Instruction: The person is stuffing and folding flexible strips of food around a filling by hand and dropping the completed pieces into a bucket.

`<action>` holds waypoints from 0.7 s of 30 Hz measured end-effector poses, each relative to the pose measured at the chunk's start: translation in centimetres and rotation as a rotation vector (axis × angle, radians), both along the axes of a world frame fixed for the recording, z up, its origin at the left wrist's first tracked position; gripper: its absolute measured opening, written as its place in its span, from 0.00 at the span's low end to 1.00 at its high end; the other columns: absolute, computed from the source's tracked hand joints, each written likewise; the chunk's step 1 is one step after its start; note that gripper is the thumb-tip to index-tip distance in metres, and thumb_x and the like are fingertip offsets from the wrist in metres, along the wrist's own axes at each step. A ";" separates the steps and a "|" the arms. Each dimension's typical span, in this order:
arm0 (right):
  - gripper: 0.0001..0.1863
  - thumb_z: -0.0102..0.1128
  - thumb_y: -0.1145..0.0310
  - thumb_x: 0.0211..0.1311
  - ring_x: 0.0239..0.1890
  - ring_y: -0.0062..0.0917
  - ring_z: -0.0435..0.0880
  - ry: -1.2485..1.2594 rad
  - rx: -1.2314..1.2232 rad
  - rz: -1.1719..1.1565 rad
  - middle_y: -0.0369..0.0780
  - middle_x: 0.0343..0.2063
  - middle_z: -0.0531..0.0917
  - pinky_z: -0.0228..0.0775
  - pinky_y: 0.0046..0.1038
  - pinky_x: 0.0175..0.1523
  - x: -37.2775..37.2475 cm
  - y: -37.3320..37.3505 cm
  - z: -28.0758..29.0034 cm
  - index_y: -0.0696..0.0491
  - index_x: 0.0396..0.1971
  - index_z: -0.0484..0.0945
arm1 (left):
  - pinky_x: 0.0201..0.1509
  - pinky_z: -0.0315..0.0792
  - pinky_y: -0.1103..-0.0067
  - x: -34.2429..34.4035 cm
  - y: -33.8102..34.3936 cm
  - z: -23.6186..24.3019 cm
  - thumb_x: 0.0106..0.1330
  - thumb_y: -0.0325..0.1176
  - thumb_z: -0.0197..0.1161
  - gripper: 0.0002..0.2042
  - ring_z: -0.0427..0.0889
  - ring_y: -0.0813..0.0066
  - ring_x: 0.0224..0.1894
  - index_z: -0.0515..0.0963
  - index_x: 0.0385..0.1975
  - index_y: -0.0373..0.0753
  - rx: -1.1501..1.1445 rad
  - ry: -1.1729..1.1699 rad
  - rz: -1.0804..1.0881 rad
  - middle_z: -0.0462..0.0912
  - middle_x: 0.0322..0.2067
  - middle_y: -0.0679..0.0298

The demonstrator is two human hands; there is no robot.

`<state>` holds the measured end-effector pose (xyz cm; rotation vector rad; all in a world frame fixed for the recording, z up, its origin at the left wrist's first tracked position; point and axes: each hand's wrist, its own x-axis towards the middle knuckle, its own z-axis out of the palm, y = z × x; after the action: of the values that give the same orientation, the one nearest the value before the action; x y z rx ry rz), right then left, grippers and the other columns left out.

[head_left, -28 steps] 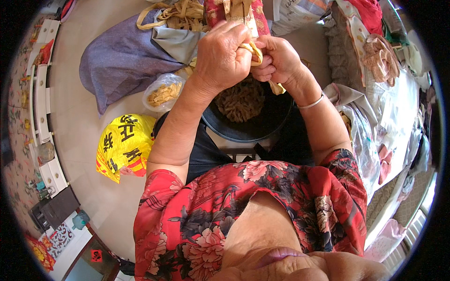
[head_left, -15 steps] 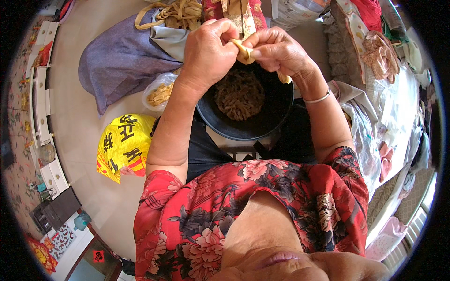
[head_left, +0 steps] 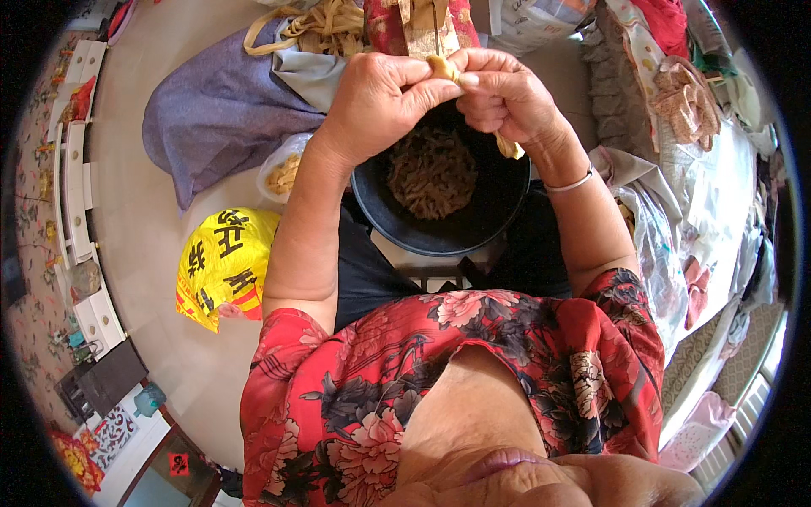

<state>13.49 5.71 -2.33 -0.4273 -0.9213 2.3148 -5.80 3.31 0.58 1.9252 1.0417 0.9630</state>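
Pinching a yellow strip (head_left: 442,68) between fingertips of left hand (head_left: 378,103) and right hand (head_left: 513,100); could tear if pulled too hard.

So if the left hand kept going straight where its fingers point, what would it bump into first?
Most likely the right hand: the left hand points toward it from close by, with the yellow strip pinched at both hands' fingertips. Depth is hard to judge here, though.

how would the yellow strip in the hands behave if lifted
The strip is probably floppy: it looks folded over between the left hand and right hand. It is likely light too, being narrow and thin.
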 end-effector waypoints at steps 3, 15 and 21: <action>0.08 0.55 0.67 0.59 0.11 0.08 0.53 -0.114 0.176 -0.088 0.25 0.12 0.61 0.41 0.13 0.15 -0.1 -0.2 1.3 0.55 0.35 0.74 | 0.12 0.59 0.90 -0.4 -0.2 0.3 0.59 0.34 0.60 0.13 0.66 0.85 0.09 0.74 0.13 0.37 -0.461 -0.445 -0.145 0.68 0.09 0.72; 0.05 0.61 0.70 0.54 0.16 0.08 0.64 -0.698 0.604 -0.349 0.29 0.17 0.76 0.55 0.14 0.20 1.9 0.2 0.3 0.56 0.25 0.81 | 0.38 0.70 0.79 -1.7 0.6 0.5 0.60 0.39 0.59 0.12 0.76 0.74 0.31 0.74 0.38 0.39 -0.050 0.265 0.083 0.77 0.27 0.65; 0.08 0.58 0.68 0.57 0.17 0.08 0.64 -0.893 0.911 -0.424 0.28 0.15 0.72 0.53 0.14 0.20 1.1 2.0 -0.6 0.57 0.26 0.80 | 0.28 0.67 0.73 -0.5 2.3 -2.7 0.62 0.36 0.55 0.09 0.72 0.71 0.20 0.72 0.30 0.35 -0.050 0.332 -0.028 0.70 0.16 0.58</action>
<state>14.58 7.72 -2.94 -1.1178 -1.9168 1.0724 -6.31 5.64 -2.16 2.0964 1.2071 0.6058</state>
